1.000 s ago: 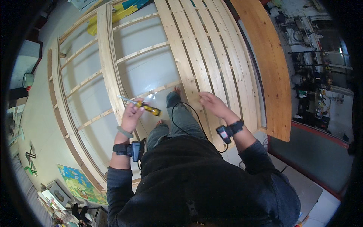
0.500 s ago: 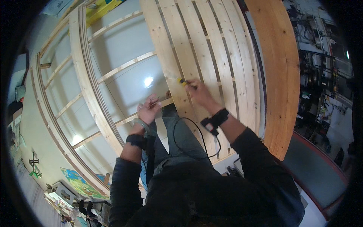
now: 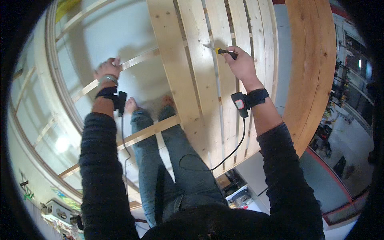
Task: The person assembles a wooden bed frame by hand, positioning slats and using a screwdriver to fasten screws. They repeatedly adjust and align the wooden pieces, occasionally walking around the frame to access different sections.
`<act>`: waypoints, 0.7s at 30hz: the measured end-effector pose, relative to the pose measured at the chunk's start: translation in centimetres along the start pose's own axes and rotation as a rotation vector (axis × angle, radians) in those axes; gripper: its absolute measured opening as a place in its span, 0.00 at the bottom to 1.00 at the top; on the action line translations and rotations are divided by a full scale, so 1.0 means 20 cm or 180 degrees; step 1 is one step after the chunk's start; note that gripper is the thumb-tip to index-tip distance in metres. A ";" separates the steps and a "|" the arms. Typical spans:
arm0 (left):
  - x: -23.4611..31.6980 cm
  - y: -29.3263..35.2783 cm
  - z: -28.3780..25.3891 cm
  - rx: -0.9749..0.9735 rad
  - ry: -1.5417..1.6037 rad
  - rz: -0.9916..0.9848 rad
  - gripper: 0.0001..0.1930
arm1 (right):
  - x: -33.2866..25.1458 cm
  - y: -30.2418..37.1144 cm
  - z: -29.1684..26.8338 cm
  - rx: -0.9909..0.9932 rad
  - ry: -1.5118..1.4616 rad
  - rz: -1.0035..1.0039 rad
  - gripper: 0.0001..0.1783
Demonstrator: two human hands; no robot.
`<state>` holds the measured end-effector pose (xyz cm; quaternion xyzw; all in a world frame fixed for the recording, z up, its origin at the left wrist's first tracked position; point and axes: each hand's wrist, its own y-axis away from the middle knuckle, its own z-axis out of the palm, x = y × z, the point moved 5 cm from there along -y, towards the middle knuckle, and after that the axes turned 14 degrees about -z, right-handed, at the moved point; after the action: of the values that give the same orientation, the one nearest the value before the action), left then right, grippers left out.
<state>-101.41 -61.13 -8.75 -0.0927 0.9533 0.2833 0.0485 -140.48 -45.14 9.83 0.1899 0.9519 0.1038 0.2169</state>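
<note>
One yellow-and-black-handled screwdriver (image 3: pixel 219 51) over pale wooden slats (image 3: pixel 196 28), gripped in your right hand (image 3: pixel 242 68), likely light, rigid, best held by its handle (image 3: pixel 232 55); left hand (image 3: pixel 107 69) at a narrow wooden crossbar (image 3: pixel 138 61), grip unclear.

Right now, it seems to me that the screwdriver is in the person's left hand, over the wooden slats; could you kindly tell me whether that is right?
Not quite: the head view shows the screwdriver in the right hand, not the left hand. It is indeed over the wooden slats.
</note>
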 end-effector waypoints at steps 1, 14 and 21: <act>0.04 -0.04 -0.04 0.0493 -0.0305 0.0342 0.25 | -0.01 -0.04 0.00 0.0022 0.0162 -0.0064 0.17; 0.02 -0.14 0.02 -0.0138 0.0745 0.0097 0.28 | -0.15 -0.22 0.05 -0.0194 0.0490 0.0188 0.18; 0.02 -0.11 0.00 0.0330 0.1007 0.0302 0.21 | -0.10 -0.25 0.09 -0.0560 -0.0088 0.0864 0.19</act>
<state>-101.30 -62.91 -9.99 -0.0883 0.9657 0.2176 -0.1108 -139.65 -50.32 7.60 0.2985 0.9016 0.2125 0.2297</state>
